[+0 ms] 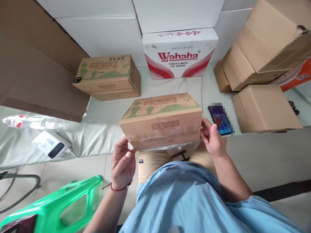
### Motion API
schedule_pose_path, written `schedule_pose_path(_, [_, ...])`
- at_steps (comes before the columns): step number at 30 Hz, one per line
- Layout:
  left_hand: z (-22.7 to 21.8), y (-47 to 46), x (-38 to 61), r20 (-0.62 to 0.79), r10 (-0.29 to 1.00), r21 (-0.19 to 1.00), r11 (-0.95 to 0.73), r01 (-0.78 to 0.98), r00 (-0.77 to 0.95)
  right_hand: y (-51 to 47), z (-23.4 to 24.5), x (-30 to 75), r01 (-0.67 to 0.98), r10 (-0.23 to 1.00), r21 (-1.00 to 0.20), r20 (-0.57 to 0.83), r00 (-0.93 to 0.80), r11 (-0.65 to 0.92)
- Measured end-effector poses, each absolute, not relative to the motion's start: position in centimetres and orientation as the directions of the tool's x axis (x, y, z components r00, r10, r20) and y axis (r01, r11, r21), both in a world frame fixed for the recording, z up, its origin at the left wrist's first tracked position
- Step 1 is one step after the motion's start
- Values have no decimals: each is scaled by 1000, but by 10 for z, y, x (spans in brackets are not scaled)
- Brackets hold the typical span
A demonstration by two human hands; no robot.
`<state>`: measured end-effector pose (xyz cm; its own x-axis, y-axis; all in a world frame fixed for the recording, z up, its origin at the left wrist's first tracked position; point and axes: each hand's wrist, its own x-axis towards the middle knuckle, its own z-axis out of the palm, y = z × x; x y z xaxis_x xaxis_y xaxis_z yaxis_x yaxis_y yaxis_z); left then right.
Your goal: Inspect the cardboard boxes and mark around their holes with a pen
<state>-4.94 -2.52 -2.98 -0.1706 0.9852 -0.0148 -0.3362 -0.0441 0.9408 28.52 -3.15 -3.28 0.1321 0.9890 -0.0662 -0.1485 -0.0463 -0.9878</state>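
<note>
A brown cardboard box point(165, 126) with a green splash pattern and coconut print is in front of me at the near edge of the cloth-covered table. My left hand point(123, 161) grips its lower left corner, fingertips against the side and thumb up. At the opposite end, the fingers of my right hand point(212, 136) press on the right side, with the thumb raised off the cardboard. The box's underside is hidden, so I cannot tell whether it rests on the table. Just right of my right hand lies a phone point(220, 119) with its screen lit.
Behind stand a similar coconut carton point(107, 77) and a white and red Wahaha water carton point(181, 55). Several plain boxes point(267, 108) are piled at right. A power bank point(51, 145) and a plastic bottle point(34, 122) lie at left, above a green stool point(55, 204).
</note>
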Motion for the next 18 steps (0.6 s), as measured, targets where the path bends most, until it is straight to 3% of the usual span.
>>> schedule_pose_path(12, [0, -36, -58, 100, 979, 959, -143, -244, -179, -32, -27, 278, -121, 973, -990, -91, 210, -66])
schedule_pose_path(18, [-12, -21, -52, 22, 991, 958, -58, -281, -132, -32, -29, 276, -77, 975, -997, -48, 218, -32])
